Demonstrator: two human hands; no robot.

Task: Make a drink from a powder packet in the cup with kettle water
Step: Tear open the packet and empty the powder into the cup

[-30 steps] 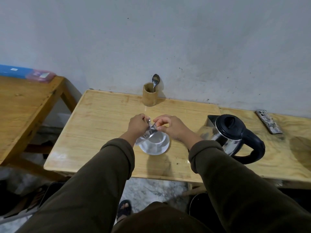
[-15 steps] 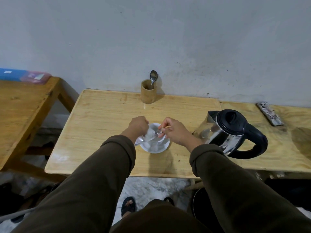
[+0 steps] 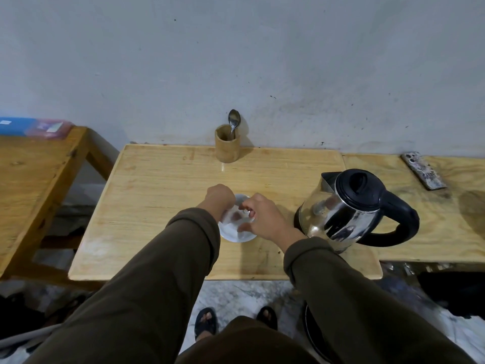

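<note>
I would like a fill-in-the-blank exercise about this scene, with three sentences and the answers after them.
1. The spoon stands in a wooden ____ by the wall.
2. Both hands, left hand and right hand, work over the white ____.
3. The kettle stands to the ____ of the hands, its lid closed.

Missing words: holder; cup; right
</note>
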